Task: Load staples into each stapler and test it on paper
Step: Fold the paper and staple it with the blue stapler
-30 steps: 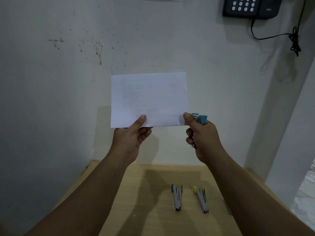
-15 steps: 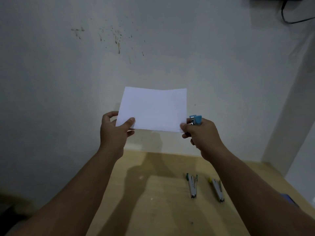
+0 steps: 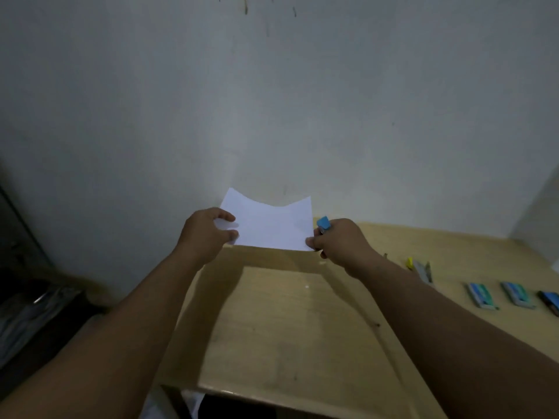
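I see a plain pale grey wall (image 3: 272, 101) filling most of the head view, with a few dark specks near its top edge. Below it sits the light wooden surface (image 3: 287, 328), pushed against the wall. Above the far part of the surface, a white rectangular sheet of paper (image 3: 272, 225) is held up in the air, sagging in the middle. My left hand (image 3: 205, 234) pinches the paper's left edge between thumb and curled fingers. My right hand (image 3: 338, 243) is closed around a small light blue stapler (image 3: 323, 223), whose tip pokes out above the fingers, just beside the paper's lower right corner; the thumb touches that corner. On the right of the surface lies a grey metal stapler with a yellow end (image 3: 419, 267), partly hidden behind my right forearm. Further right, three small staple boxes lie in a row: a teal one (image 3: 481, 296), another teal one (image 3: 517, 294) and a darker blue one (image 3: 549, 300) at the frame's edge.
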